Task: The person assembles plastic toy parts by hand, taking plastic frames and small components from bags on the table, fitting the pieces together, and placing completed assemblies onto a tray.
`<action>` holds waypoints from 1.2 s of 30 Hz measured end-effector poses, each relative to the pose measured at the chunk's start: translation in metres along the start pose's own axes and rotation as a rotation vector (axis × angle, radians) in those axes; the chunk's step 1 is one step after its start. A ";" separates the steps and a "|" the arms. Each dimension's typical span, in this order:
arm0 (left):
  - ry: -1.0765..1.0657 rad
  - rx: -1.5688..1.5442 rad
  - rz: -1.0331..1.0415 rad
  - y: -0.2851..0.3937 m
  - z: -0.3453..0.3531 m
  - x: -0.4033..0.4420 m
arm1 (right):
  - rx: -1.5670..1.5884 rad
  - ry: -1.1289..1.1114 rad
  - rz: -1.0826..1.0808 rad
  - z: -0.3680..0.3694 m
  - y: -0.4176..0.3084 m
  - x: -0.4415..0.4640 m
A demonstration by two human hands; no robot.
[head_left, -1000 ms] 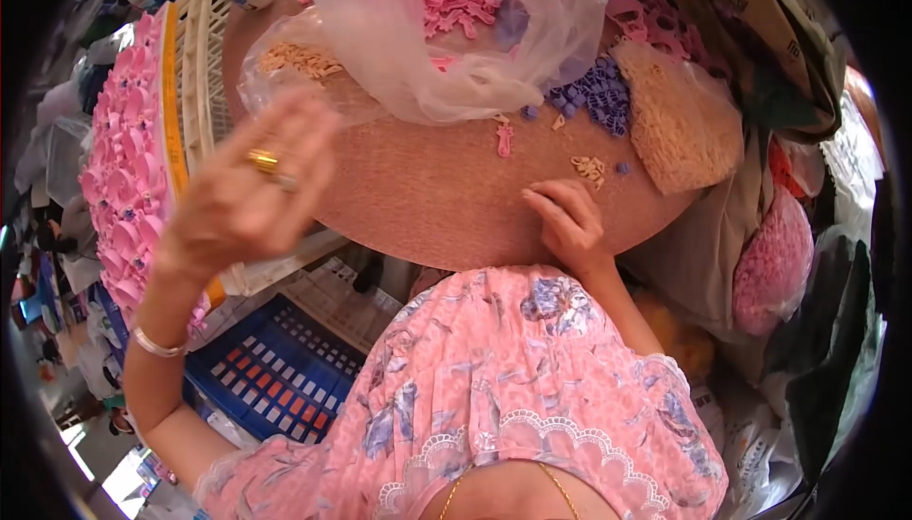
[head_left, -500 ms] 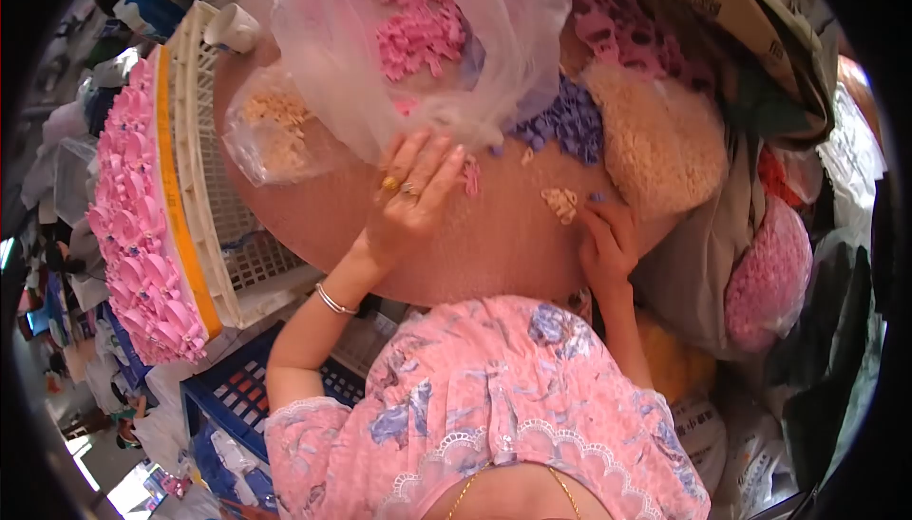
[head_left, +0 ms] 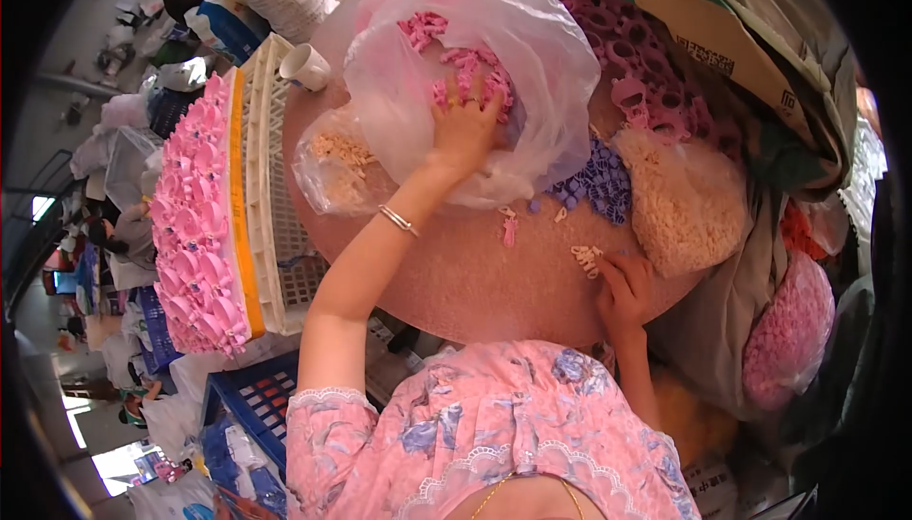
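Observation:
My left hand [head_left: 465,131] reaches into the clear plastic bag [head_left: 560,83], its fingers spread over small pink pieces [head_left: 475,66]. My right hand [head_left: 627,290] rests on the round table [head_left: 446,283], fingers bent and fingertips low beside a little group of cream pieces [head_left: 586,260]; whatever is under them is hidden. A single pink piece [head_left: 510,227] lies between the hands. Blue pieces [head_left: 606,183] are heaped between the open bag and a full bag of cream pieces [head_left: 689,207].
At the left stand a white plastic basket [head_left: 269,188], a tray of pink items [head_left: 198,226] and a white cup [head_left: 305,67]. A small bag of cream pieces [head_left: 342,154] lies near the basket. Pink ring-shaped parts [head_left: 646,64] and a large sack [head_left: 722,36] are at the back right.
My left hand came down from the left to the bag's edge, then moved into the bag onto the pink pieces. My right hand shifted beside the cream pieces; the blue piece near it is now hidden.

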State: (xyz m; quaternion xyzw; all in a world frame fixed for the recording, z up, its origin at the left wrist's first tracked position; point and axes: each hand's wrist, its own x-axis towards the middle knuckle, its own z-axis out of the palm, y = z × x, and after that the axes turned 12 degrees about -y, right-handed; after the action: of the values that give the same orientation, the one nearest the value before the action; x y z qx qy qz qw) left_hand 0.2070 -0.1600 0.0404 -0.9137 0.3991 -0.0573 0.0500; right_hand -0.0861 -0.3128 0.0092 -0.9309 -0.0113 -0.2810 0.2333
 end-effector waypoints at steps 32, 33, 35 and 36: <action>0.377 -0.770 -0.125 0.060 0.004 -0.206 | 0.430 -0.232 0.096 0.004 -0.061 0.055; 0.378 -0.764 -0.143 0.062 0.005 -0.212 | 0.474 -0.295 0.105 0.013 -0.065 0.051; 0.380 -0.753 -0.177 0.066 0.009 -0.220 | 0.558 -0.420 0.122 0.024 -0.070 0.045; 0.384 -0.763 -0.195 0.067 0.009 -0.223 | 0.550 -0.429 0.131 0.021 -0.073 0.047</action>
State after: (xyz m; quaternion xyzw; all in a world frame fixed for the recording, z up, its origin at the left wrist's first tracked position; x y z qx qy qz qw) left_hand 0.0095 -0.0408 0.0081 -0.8730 0.3058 -0.0790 -0.3716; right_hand -0.0464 -0.2435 0.0499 -0.8697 -0.0758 -0.0498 0.4852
